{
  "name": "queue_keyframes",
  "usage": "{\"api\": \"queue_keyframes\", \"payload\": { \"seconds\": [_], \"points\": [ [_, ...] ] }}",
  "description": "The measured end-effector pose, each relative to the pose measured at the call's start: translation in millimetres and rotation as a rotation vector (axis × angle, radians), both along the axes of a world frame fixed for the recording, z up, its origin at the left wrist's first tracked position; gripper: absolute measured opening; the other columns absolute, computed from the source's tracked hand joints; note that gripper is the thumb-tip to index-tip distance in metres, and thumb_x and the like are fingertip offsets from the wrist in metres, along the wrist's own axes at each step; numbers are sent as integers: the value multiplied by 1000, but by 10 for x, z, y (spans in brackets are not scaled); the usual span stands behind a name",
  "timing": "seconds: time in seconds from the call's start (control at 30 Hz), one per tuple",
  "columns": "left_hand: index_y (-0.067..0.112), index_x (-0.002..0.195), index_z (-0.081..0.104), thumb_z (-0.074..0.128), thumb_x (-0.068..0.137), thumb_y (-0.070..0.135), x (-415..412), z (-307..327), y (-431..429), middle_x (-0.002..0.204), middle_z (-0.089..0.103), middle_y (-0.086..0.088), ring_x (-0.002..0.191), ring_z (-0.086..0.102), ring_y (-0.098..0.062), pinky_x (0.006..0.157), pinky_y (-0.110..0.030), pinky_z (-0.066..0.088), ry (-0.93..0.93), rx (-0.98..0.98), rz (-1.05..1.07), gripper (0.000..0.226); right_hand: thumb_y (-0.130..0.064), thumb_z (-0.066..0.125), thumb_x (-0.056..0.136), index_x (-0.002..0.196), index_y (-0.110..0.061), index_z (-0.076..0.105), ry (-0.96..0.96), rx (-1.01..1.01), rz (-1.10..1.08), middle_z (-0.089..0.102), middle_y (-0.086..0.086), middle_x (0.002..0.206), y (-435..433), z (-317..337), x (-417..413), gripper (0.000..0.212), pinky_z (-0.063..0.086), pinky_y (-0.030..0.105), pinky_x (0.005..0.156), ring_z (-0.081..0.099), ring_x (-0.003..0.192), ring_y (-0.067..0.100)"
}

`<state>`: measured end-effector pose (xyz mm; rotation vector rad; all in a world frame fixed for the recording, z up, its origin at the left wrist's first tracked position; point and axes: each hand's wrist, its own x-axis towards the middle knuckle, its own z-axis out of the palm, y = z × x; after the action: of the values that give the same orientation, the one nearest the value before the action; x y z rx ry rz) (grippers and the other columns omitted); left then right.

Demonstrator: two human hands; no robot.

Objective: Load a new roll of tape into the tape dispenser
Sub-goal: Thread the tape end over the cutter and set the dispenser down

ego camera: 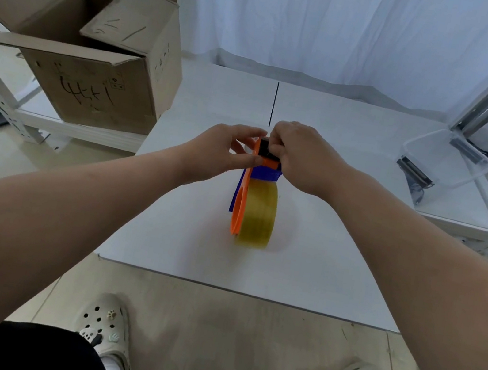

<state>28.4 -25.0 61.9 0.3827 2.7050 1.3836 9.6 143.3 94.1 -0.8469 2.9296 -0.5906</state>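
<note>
Both hands close on the far end of the tape dispenser (249, 185): the left hand (223, 149) pinches the orange frame from its left side, thumb and fingers clamped on the plastic, while the right hand (298, 158) curls over the top of the black cutter head, its grip shut on that end; whether it also holds the tape's loose end cannot be told, since the fingers hide it.

A yellowish roll of tape (258, 216) already sits in the dispenser, standing on edge on the white surface (320, 262), at the dispenser's near end. By my judgement, 1 part of the job is done, seating the roll; feeding the tape through the cutter head looks like what is left, or is in hand now.

Its long axis runs almost straight away from the person, the round roll end pointing back toward them and the cutter end pointing away, tipped slightly upward. An open cardboard box (95, 63) stands well to the left of the dispenser, and a clear plastic bin (447, 160) well to its right.
</note>
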Motion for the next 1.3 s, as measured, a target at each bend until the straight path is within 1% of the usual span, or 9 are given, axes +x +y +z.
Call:
{"api": "queue_keyframes", "payload": {
  "seconds": [0.27,0.4,0.47,0.6,0.73,0.9,1.0,1.1,1.3],
  "points": [
    [23,134,43,64,86,24,51,20,-12,126,53,2,112,55,-14,78,-17,48,-63,99,71,52,-11,50,93,92,-11,57,54,-20,-31,47,2,102,8,43,-9,7,38,23,75,48,87,15],
    [28,148,11,79,67,41,93,-87,160,148,31,-2,129,41,-23,100,-39,44,-228,110,151,107,-11,48,93,93,-9,57,32,-41,-67,45,2,100,1,58,-11,9,38,20,67,51,86,17],
    [28,148,4,82,59,47,149,-141,276,149,24,-3,130,38,-22,101,-38,40,-242,39,202,120,-11,46,94,95,-6,58,24,-3,-103,47,4,97,15,69,-28,13,41,20,65,51,90,19],
    [23,141,22,79,66,41,198,-183,396,130,39,2,104,44,-14,83,-28,42,-172,-138,225,96,-16,45,94,100,0,60,-98,-21,-222,62,13,100,76,46,-68,23,48,36,75,56,87,24],
    [17,128,43,69,76,37,168,-159,365,119,57,-4,96,54,-18,74,-28,46,-23,-326,225,62,-13,41,95,98,3,59,-182,-4,-240,54,13,97,61,25,-51,25,45,34,78,50,91,24],
    [18,119,50,66,76,42,105,-127,324,111,61,-3,88,53,-17,70,-28,45,-12,-464,176,52,-14,38,96,105,4,56,-188,31,-289,53,20,102,58,-60,-54,27,38,34,75,53,100,36],
    [20,123,48,67,75,47,107,-134,293,115,61,-3,95,56,-21,79,-34,52,-64,-457,134,59,-13,40,97,104,6,57,-207,-65,-268,58,21,108,80,-31,-32,27,47,39,76,51,88,26],
    [29,135,39,64,78,55,106,-57,192,127,54,-1,113,52,-23,97,-45,45,-54,-360,89,67,-15,46,95,99,0,61,-164,-164,-220,47,15,122,94,7,-38,22,43,28,77,47,96,18],
    [33,124,54,63,86,32,-12,182,20,125,41,-2,112,40,-15,91,-27,36,150,-270,19,39,-17,52,95,91,-16,56,-168,-219,-107,36,7,132,66,-18,-36,6,42,22,81,47,113,20]
  ]
}}
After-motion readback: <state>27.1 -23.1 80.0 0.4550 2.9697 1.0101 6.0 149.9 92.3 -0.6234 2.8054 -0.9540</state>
